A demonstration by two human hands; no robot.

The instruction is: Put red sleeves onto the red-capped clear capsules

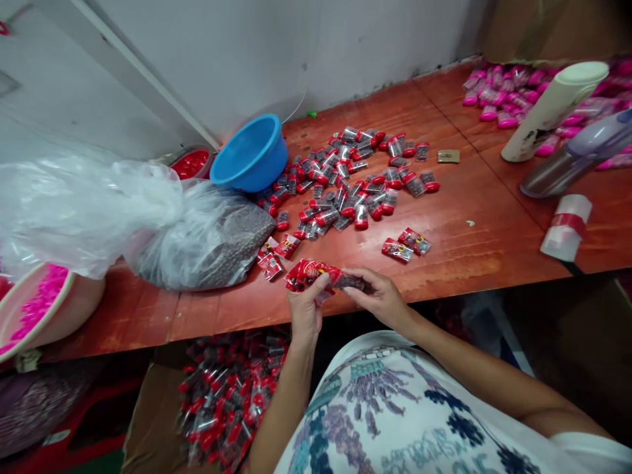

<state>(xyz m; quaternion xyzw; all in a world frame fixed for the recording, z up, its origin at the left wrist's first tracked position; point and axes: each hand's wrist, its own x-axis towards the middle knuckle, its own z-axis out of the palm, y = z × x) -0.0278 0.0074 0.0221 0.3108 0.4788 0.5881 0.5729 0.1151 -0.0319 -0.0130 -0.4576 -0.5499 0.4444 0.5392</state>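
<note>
grips a red packet (309,268) with the left hand (306,309), thumb pressed over its front, just above the near edge of the table (469,257). pinches a dark piece (351,283) at the packet's right end between thumb and fingers of the right hand (378,296); cannot tell it for a jar or for loose fill. holds both hands near each other yet apart, red packet between.

just beyond the left hand, three small packs (286,245), red and close together. beyond the right hand, two more packs (415,241), side by side. farther back, a loose heap of jars (342,197), red-lidded and dark inside. left of the heap, a blue tub (247,145); behind it, a red bowl (206,172), partly hidden. nearer, a clear bag (165,230) full of small dark beads; at far left, a pale tub (81,306) with pink bits.

to the right, a brown tag (448,156), a white flask (546,122), a grey bottle (555,170) and a white roll (567,240) with a red band. behind the flask, pink jars (503,99). below the table, a carton (151,415) beside more red-lidded jars.

wears a white printed shirt (380,421); faces a pale wall (345,59).
</note>
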